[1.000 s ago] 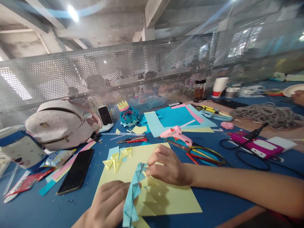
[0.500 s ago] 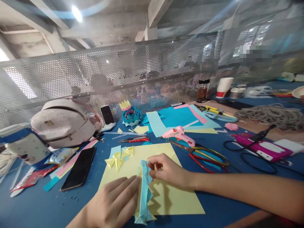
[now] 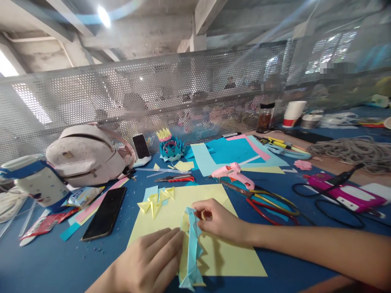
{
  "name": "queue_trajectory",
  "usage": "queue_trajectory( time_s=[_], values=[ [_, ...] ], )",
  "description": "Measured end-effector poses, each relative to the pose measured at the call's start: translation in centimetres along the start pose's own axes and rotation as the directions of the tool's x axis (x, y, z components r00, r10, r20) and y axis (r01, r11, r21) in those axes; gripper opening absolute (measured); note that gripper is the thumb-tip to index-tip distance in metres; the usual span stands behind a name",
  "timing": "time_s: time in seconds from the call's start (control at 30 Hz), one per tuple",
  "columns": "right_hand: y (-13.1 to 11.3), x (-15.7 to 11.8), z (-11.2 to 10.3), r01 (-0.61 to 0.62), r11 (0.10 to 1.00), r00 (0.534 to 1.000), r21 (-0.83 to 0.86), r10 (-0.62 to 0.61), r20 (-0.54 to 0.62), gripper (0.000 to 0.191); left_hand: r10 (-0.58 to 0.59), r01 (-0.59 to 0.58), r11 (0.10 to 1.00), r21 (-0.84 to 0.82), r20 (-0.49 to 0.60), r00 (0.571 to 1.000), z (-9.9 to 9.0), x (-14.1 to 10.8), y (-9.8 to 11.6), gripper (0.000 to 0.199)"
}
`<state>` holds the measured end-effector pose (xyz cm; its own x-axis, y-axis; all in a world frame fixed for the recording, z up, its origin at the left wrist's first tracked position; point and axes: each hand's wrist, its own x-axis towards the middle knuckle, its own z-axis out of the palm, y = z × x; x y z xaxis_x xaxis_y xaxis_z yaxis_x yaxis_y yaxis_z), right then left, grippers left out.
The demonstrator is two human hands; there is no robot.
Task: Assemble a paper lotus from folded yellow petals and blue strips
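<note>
Between my hands is a folded light-blue paper strip (image 3: pixel 193 248) with pointed, zigzag edges and some yellow paper along its left side. My left hand (image 3: pixel 155 256) is closed against the strip's left side, its fingertips hidden from me. My right hand (image 3: pixel 215 217) pinches the strip's upper end between thumb and fingers. Beneath lies a yellow paper sheet (image 3: pixel 241 254). Several small folded yellow paper points (image 3: pixel 154 203) rest at the sheet's upper left.
Behind the sheet lie a red utility knife (image 3: pixel 180 179), a pink glue gun (image 3: pixel 233 174) and scissors (image 3: pixel 269 203). A phone (image 3: pixel 105 213) and a backpack (image 3: pixel 88 156) are at left. A blue paper crown-like piece (image 3: pixel 171 149) stands farther back. A magenta power strip (image 3: pixel 345 193) sits right.
The paper strip has tilted a little and its face has turned slightly; both hands keep their places on it. The whole view has shifted slightly.
</note>
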<state>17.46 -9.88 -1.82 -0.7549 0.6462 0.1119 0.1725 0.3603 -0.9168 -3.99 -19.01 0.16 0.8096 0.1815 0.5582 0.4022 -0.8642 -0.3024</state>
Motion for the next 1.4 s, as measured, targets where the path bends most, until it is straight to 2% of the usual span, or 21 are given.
queue_trajectory(
  time_s=[0.13, 0.4, 0.6, 0.73, 1.0, 1.27, 1.4],
  values=[
    [-0.1, 0.1, 0.1, 0.013, 0.999, 0.999, -0.036, -0.015, -0.048, 0.01, 0.05, -0.05, 0.998, 0.048, -0.012, 0.999, 0.1, 0.0, 0.3, 0.034],
    [-0.4, -0.1, 0.6, -0.038, 0.999, 0.992, -0.016, 0.036, -0.12, 0.022, 0.085, -0.086, 0.991, 0.105, 0.014, 0.996, 0.9, -0.3, 1.0, 0.032],
    [0.0, -0.1, 0.6, -0.06, 0.995, 0.994, 0.085, 0.068, -0.09, 0.03, 0.058, -0.056, 0.996, 0.075, -0.024, 0.998, 0.8, 0.2, 0.8, 0.026],
    [0.3, 0.1, 0.6, -0.072, 0.986, 0.993, 0.149, 0.085, -0.08, 0.03, 0.045, -0.045, 0.997, 0.07, -0.005, 0.999, 0.5, 0.5, 0.5, 0.024],
    [0.6, 0.2, 0.9, -0.111, 0.948, 0.99, 0.298, 0.133, -0.054, 0.035, 0.033, -0.028, 0.994, 0.102, -0.045, 0.998, 0.5, 0.7, 0.6, 0.032],
    [0.8, 0.2, 1.0, -0.087, 0.95, 0.991, 0.3, 0.113, -0.072, 0.042, 0.023, -0.015, 0.989, 0.148, -0.05, 0.999, 0.1, 0.6, 0.8, 0.028],
    [0.2, 0.0, 0.9, -0.053, 0.981, 0.989, 0.186, 0.077, -0.123, 0.038, 0.02, -0.014, 0.988, 0.151, -0.04, 0.999, 0.2, 0.4, 1.0, 0.026]
  ],
)
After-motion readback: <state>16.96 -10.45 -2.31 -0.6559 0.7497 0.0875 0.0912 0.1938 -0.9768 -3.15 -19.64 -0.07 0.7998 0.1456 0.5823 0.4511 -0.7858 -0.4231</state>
